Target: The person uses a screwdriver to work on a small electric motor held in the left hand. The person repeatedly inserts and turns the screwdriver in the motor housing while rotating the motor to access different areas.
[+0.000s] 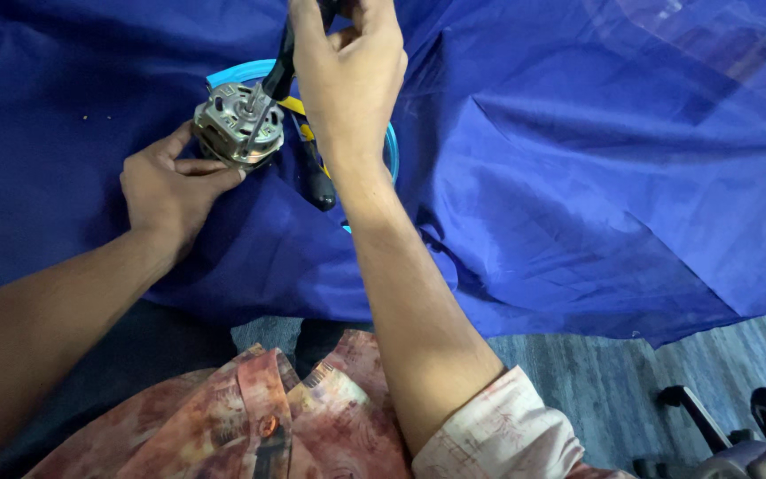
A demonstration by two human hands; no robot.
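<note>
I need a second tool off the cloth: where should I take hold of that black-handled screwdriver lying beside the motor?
Grip the screwdriver by its thick black handle end, which lies free on the blue cloth pointing toward the person. Come from the near side, below the right hand; its far end disappears under that wrist, close to the motor that the left hand steadies.

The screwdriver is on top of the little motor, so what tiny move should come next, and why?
Probably a slow turn of the screwdriver by the right hand. Its tip already rests on top of the electric motor, and the left hand steadies the motor's side on the blue cloth.
</note>
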